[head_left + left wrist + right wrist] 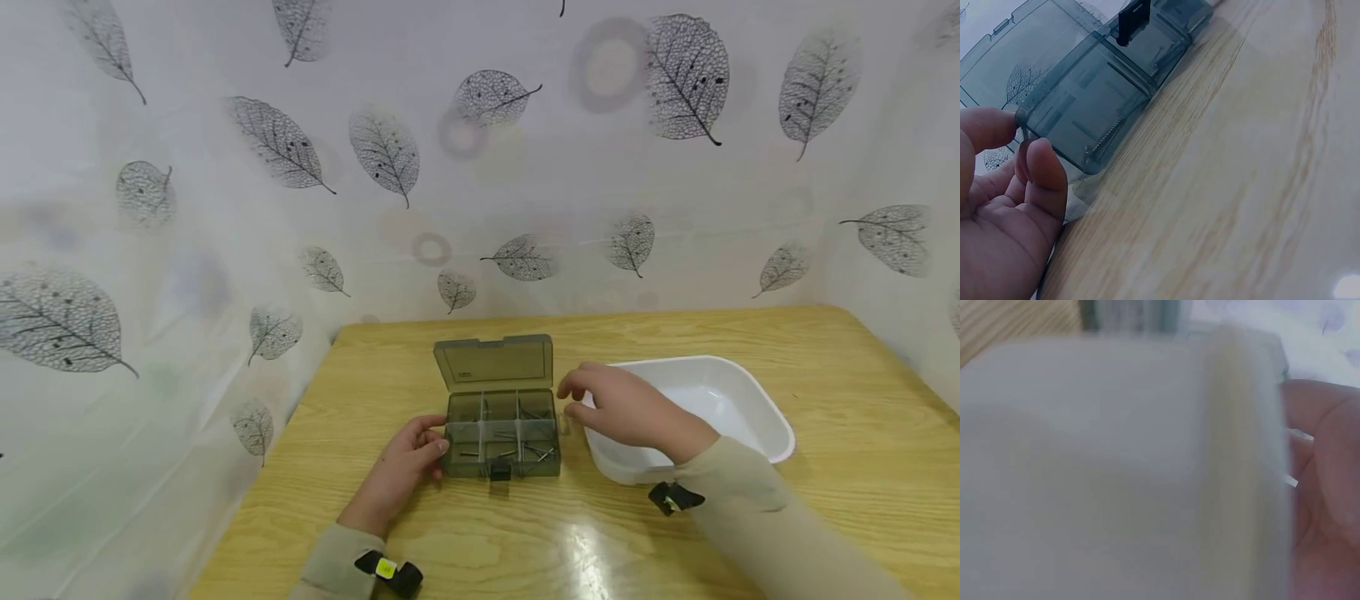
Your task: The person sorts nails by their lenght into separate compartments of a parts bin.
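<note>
A smoky see-through compartment box point(502, 432) stands on the table, its lid point(495, 364) raised at the back. Screws point(540, 452) lie in its compartments, most of them at the right; the left wrist view shows a threaded screw point(1106, 137) through the front wall. My left hand point(411, 450) holds the box by its left side, thumb and fingers at the corner. Just right of the box, my right hand point(618, 404) hovers over the left rim of a white tray point(780, 433), its fingers loosely bent. No object shows in it; its fingertips are partly hidden in the right wrist view.
The wooden table point(465, 542) reaches back to a pale curtain point(405, 250) printed with leaves, which also hangs along both sides. A black latch point(499, 472) sits at the front of the box. The tray takes up the table right of the box.
</note>
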The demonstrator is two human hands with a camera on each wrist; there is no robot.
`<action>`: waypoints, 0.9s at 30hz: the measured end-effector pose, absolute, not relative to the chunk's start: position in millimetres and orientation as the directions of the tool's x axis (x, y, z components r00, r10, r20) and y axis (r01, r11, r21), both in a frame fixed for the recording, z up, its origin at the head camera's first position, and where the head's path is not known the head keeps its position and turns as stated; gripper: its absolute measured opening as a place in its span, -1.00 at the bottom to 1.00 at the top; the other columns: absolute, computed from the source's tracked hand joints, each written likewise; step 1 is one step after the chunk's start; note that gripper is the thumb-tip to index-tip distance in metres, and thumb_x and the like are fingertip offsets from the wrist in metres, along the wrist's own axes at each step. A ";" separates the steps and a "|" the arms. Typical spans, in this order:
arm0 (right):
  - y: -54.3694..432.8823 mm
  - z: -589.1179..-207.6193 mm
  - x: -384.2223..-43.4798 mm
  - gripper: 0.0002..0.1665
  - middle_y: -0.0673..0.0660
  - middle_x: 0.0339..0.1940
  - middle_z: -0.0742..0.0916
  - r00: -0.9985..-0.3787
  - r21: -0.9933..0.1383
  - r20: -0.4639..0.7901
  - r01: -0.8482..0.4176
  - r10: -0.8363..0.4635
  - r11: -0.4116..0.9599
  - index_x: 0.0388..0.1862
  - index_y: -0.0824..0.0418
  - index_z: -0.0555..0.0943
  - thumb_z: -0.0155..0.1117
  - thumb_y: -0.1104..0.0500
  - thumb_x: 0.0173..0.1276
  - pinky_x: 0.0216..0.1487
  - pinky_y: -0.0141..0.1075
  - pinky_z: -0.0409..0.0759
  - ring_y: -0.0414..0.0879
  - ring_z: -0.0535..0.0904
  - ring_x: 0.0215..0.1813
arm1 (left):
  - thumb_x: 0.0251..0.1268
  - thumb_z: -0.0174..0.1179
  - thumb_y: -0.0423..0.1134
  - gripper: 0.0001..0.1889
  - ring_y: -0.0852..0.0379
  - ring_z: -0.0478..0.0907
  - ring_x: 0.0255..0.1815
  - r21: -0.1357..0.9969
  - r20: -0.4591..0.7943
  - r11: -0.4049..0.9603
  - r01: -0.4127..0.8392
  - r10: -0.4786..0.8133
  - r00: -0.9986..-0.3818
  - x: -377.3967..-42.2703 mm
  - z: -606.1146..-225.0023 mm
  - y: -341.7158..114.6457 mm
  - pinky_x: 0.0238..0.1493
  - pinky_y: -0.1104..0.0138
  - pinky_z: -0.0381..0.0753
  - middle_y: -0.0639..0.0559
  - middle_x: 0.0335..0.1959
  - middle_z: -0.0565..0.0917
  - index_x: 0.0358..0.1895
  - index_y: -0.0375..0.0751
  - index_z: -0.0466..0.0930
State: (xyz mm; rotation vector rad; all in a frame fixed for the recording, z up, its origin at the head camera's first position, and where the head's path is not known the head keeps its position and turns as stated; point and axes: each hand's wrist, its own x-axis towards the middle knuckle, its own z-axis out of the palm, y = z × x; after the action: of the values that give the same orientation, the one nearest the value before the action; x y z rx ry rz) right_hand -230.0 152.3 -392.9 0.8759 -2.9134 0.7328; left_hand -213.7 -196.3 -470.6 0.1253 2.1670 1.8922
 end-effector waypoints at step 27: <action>198.8 -439.5 -227.5 -0.78 -0.07 -0.29 0.58 -0.874 -0.436 0.017 -0.443 -0.486 0.783 -0.23 -0.01 0.69 0.33 0.28 0.19 -0.14 -0.15 0.53 -0.20 0.47 -0.28 | 0.49 0.14 -0.37 -0.52 0.02 0.49 -0.30 0.983 -0.138 0.147 -0.106 0.230 -0.963 -212.0 -468.5 -195.4 -0.32 0.29 0.62 -0.17 -0.15 0.53 0.40 -0.33 0.34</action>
State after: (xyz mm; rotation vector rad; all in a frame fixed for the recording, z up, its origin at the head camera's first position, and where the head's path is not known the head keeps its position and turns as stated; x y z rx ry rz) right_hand -227.5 198.8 -439.5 0.7988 -3.0570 0.7094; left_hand -212.0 -195.4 -468.5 0.1208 2.1692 1.8948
